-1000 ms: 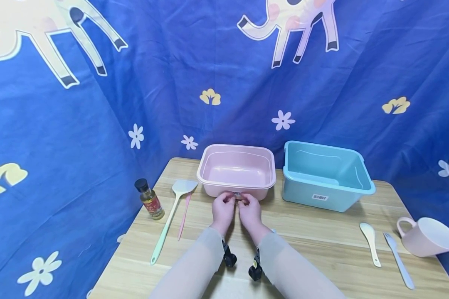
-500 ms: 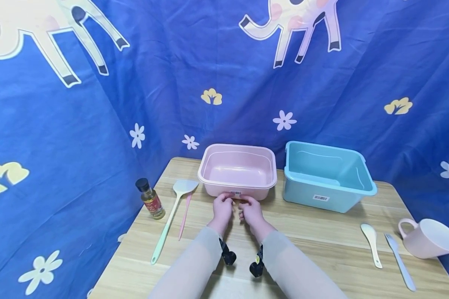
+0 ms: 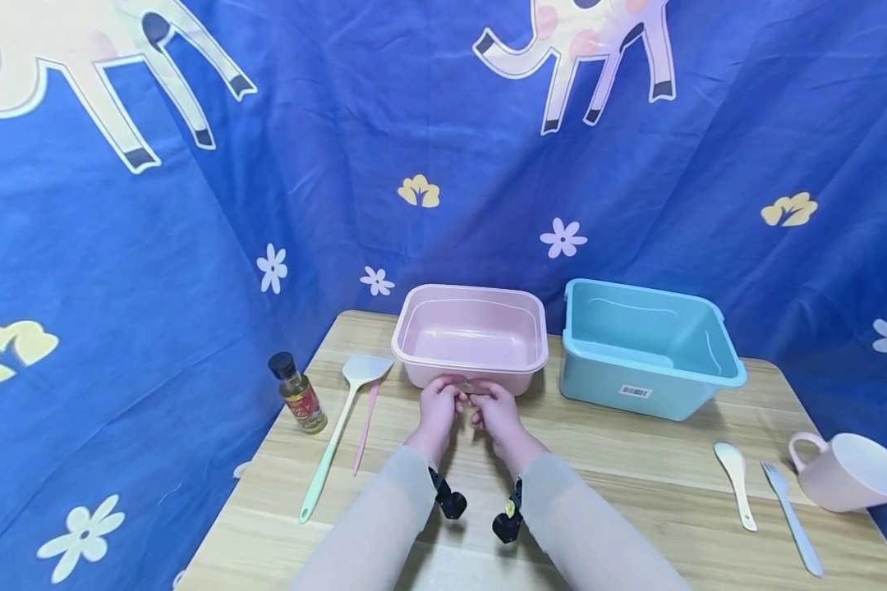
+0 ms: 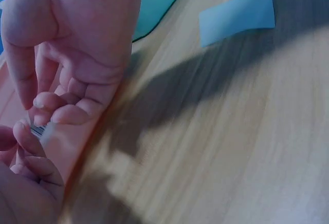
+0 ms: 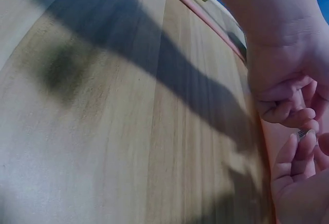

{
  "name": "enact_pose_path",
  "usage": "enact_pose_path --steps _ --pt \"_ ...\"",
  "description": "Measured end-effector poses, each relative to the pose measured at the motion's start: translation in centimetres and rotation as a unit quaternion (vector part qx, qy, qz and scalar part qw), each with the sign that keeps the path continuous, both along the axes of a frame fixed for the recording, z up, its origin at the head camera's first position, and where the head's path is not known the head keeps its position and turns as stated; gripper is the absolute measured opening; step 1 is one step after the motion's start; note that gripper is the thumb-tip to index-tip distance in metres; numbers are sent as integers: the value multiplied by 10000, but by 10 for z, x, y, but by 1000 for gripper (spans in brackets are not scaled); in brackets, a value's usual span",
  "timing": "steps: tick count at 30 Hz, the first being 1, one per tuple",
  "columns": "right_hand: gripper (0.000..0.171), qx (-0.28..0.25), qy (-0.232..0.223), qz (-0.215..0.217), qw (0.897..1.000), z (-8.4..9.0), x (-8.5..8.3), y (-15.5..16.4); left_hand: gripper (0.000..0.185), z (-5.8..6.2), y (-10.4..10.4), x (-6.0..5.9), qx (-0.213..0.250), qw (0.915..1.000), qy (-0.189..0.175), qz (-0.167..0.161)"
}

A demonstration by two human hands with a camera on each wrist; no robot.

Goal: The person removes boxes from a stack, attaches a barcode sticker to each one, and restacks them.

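Both hands meet at the front wall of a pink basin, over its small barcode label. My left hand reaches it from the left, my right hand from the right. Fingertips of both hands touch the wall at the label and cover most of it in the head view. The other fingers of the right hand are curled in. Whether either hand pinches the label's edge or only presses on it is hidden.
A blue bin stands right of the basin. Left lie an oil bottle, a spatula and a pink stick. Right are a spoon, a fork and a mug. Blue paper lies on the table.
Half a second ago the fingertips were farther apart and the barcode showed between them. Both hands have since closed in over it. The basin has stayed in place.
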State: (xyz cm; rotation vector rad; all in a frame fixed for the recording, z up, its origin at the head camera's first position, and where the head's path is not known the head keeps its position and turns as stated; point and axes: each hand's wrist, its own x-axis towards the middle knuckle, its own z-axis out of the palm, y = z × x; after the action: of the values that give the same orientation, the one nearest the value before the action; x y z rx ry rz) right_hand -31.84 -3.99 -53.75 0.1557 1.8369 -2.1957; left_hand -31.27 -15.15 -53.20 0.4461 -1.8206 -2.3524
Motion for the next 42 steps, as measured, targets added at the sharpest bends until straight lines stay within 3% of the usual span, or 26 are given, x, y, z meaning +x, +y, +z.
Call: enact_pose_path --steps 2,5,9,12,15,20,24,28,30,34,38,42 --pt "40 -34 -53 87 9999 3 2 1 33 8 -1 6 -108 9999 -63 -77" --pt "42 32 -97 157 9998 -1 1 1 34 1 -3 6 -247 9994 -225 -124" --pt "43 238 -197 162 9994 -10 -1 1 34 -21 -5 -2 -330 9985 -401 -161" --pt "41 359 -204 159 9990 -11 -1 3 30 -22 -7 -1 -344 9977 -542 -238" --pt "33 431 -189 -112 9988 -9 0 7 24 -21 -8 -1 -265 9978 -603 -119" --pt "17 608 -305 -1129 9913 -1 -2 27 19 -15 -24 -2 -495 9939 -533 829" --pt "25 862 -272 -1942 9768 9 -9 51 26 -2 -49 -4 -1180 9780 -591 1614" --pt "4 524 -249 -2221 9733 22 -16 70 12 15 -72 -8 -1277 9679 -396 2127" --pt "16 197 -355 -2170 9753 28 -19 77 8 21 -79 -11 -1263 9649 -316 2279" --pt "37 -34 -465 -1895 9808 37 -26 83 28 30 -88 -19 -1341 9683 -230 2095" --pt "39 139 -330 -1695 9849 42 -32 84 39 35 -92 -27 -1556 9735 -333 1643" --pt "37 380 -287 -1695 9844 45 -36 84 43 37 -93 -33 -1567 9755 -470 1471"
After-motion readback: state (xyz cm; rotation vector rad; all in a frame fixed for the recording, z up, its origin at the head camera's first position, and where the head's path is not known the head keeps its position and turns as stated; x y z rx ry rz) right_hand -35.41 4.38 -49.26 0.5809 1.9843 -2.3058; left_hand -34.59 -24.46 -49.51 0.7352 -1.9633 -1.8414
